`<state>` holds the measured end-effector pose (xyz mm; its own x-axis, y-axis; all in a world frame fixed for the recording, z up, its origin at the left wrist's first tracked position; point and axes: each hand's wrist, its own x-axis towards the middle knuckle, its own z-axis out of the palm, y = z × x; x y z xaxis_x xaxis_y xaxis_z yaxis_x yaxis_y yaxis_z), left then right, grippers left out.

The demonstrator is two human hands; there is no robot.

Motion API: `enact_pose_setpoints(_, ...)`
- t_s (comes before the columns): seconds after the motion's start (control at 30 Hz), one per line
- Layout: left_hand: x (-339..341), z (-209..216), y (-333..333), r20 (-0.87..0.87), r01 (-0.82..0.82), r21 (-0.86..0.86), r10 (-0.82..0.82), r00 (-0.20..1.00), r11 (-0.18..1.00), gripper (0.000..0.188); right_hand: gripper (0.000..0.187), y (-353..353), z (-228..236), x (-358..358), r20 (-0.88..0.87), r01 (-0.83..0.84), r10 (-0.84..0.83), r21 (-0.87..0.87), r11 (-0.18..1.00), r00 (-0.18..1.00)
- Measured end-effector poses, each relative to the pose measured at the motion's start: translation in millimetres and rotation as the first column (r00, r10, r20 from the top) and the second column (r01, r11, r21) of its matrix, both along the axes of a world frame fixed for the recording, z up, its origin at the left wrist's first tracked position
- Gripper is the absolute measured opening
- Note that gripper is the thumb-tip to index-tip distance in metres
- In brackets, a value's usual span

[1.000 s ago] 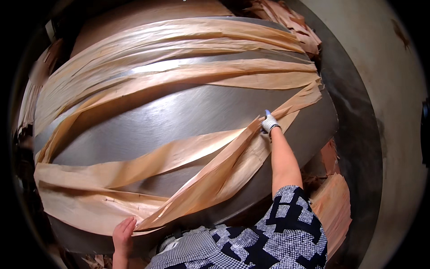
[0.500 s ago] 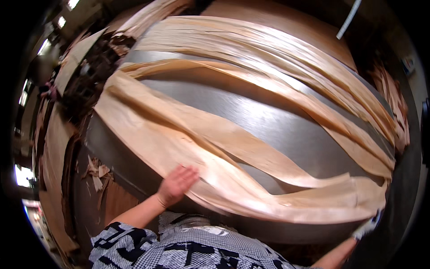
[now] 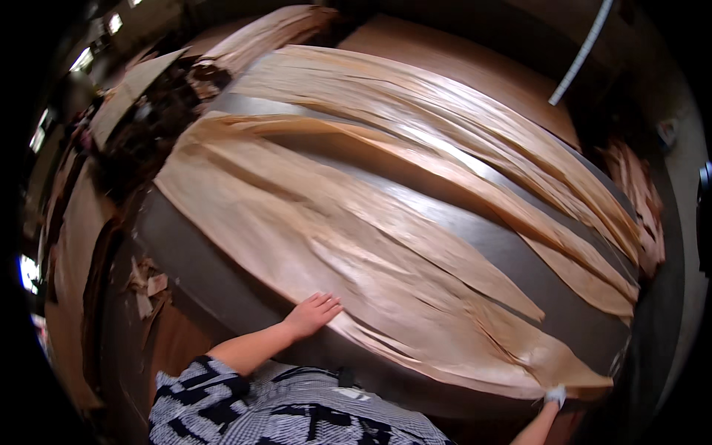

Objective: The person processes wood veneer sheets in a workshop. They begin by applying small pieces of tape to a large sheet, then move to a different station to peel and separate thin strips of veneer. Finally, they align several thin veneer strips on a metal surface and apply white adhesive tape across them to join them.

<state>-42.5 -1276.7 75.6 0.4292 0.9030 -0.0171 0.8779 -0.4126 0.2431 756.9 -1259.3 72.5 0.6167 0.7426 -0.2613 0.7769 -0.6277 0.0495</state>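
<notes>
Since a second ago my view has swung to the table's left end, and the left hand (image 3: 311,315) has gone from the near edge up onto the veneer; the right hand has dropped from the far right side to the near right corner.

Grip, left: bare, fingers spread flat, palm pressing the near margin of the wide veneer sheet (image 3: 326,222). No pinch. Grip, right hand (image 3: 552,397): white-gloved, pinching the sheet's tapered tip at the near right corner, as far as I can tell; it is small at the frame edge.

Handling, my judgement: very thin, light, floppy, brittle along the grain. Splits already run lengthwise. Best held flat under a palm or by edges and ends with both hands, never pulled across the grain.

Long axis runs from the far left corner to the near right corner, broad end left, pointed end right. Sheet lies draped on the grey metal table (image 3: 222,289).

Narrower veneer strips (image 3: 475,141) lie beyond, roughly parallel. Scraps (image 3: 144,278) sit below the left edge.
</notes>
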Motion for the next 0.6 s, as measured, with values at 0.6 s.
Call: enact_pose_setpoints(0.6,18,9,-13,-0.211,-0.217,-0.071,0.198,0.957,0.974,0.047,0.017,383,-17,-336,0.236,-0.630,0.595,0.116,0.768,0.768)
